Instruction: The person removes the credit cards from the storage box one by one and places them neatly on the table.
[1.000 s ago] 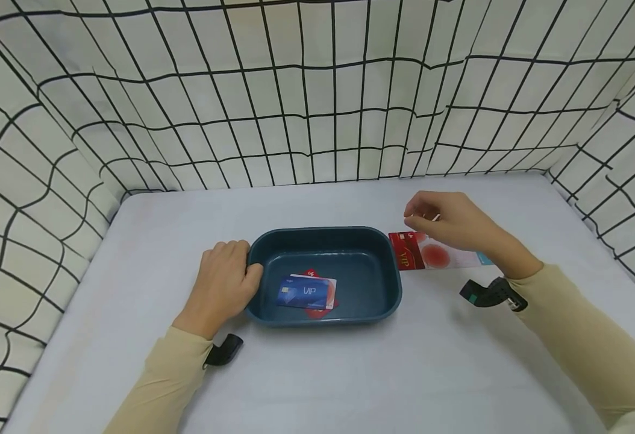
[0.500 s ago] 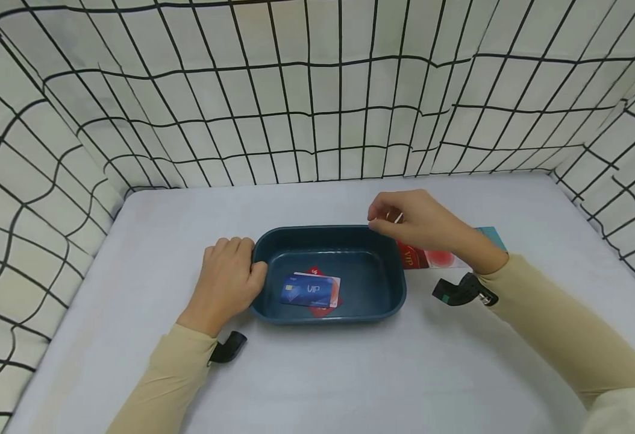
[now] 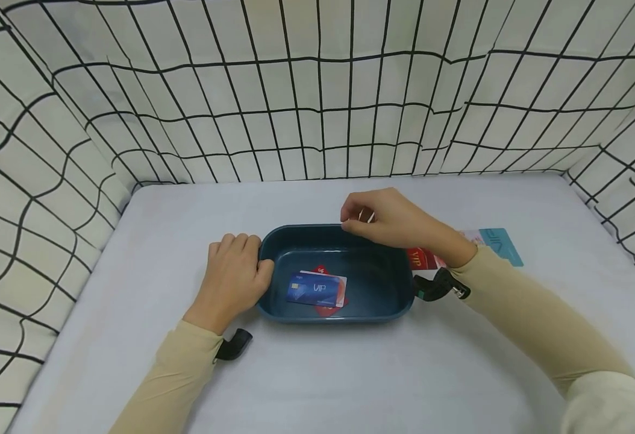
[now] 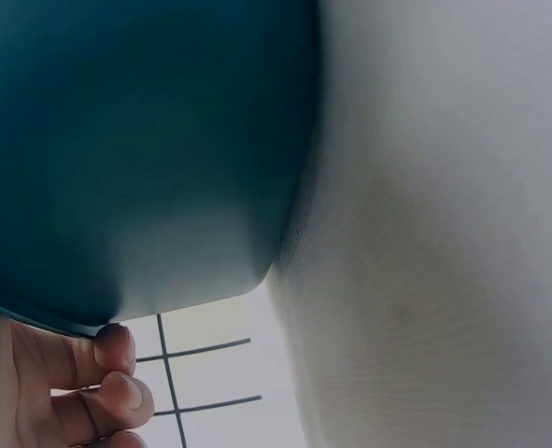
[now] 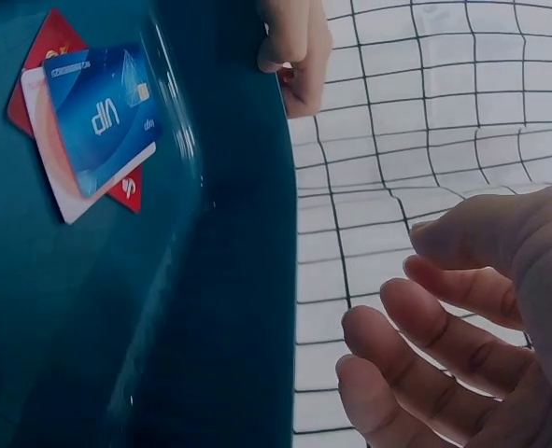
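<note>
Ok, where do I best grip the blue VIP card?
Probably by the short edge at the chip end of the blue VIP card, from above on the head view's left: it lies flat in the bin, and the pale card beneath pokes out at the opposite end.

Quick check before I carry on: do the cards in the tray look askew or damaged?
Askew, yes: in the tray, the red card lies diagonally under the pale card and blue card, corners poking out. No damage shows.
</note>
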A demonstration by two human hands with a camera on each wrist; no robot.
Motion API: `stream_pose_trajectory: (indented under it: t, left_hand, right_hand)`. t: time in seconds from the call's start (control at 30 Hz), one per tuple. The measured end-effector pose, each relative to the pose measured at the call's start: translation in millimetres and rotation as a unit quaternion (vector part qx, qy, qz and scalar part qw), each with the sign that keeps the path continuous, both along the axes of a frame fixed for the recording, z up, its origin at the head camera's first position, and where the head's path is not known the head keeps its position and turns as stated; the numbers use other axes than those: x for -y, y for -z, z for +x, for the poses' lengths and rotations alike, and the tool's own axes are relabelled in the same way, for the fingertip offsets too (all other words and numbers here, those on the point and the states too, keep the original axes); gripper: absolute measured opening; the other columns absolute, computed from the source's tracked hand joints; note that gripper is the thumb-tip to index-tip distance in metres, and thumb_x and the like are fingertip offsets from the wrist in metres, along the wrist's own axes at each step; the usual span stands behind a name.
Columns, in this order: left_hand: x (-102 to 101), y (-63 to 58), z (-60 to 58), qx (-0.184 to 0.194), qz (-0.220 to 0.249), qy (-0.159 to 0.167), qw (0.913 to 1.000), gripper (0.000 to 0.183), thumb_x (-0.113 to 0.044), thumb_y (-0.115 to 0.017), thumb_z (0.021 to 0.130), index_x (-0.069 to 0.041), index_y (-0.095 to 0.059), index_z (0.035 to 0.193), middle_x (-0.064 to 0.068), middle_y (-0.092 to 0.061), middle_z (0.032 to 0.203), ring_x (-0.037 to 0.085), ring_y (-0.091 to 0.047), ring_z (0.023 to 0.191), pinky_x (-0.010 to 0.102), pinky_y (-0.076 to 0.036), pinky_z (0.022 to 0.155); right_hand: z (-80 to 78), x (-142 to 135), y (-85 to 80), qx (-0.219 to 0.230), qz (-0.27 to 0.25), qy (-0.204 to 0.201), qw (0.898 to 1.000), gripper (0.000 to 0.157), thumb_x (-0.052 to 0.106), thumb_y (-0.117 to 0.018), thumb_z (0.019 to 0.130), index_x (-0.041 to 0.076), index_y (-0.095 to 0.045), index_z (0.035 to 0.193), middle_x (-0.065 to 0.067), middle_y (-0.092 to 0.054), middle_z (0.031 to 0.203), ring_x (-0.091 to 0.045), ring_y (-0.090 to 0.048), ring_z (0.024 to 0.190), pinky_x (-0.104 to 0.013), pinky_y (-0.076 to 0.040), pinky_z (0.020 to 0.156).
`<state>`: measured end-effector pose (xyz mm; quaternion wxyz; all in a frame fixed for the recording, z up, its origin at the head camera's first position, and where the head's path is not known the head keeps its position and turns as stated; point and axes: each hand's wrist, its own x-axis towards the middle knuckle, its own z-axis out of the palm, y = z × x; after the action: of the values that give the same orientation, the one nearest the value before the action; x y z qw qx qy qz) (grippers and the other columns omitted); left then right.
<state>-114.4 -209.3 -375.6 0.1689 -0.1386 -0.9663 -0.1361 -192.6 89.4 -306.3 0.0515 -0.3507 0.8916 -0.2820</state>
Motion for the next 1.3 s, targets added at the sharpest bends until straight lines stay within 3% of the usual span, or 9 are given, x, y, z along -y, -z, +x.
stream_pose_trajectory:
  t: [0.53,0.9,1.3]
  left_hand:
    - [-0.6,-1.3,0.8,0.002,-0.01,-0.002,0.9999,0.018,-0.02,-0.048,0.088,-0.004,-0.054,0.082,0.011,-0.049,0.077,0.032,-0.044,0.075,0.046,-0.034,0.075]
    - [0.0,-0.2,0.2,0.006,-0.009,0.0,0.9999,0.019,-0.02,-0.048,0.088,-0.003,-0.055,0.084,0.011,-0.05,0.078,0.032,-0.045,0.076,0.047,-0.036,0.076]
    - [0.3,-0.3,-1.5,0.012,-0.007,-0.001,0.9999,0.02,-0.02,-0.048,0.089,-0.002,-0.057,0.085,0.012,-0.052,0.079,0.032,-0.047,0.077,0.048,-0.037,0.076]
  right_hand:
    - [-12.4,39.5,26.5,0.03,-0.043,-0.073,0.996,0.008,0.021,-0.069,0.097,0.017,-0.071,0.103,0.003,-0.072,0.089,-0.011,-0.063,0.078,-0.028,-0.055,0.075]
    - [-11.8,47.4,38.1,0.055,-0.042,-0.095,0.993,0.021,0.02,-0.071,0.095,0.009,-0.067,0.112,0.002,-0.07,0.088,-0.009,-0.062,0.073,-0.025,-0.055,0.072]
    - [-7.3,54.0,48.5,0.098,-0.014,-0.13,0.987,0.024,0.018,-0.074,0.093,0.008,-0.068,0.113,0.001,-0.071,0.089,-0.006,-0.063,0.072,-0.021,-0.055,0.072]
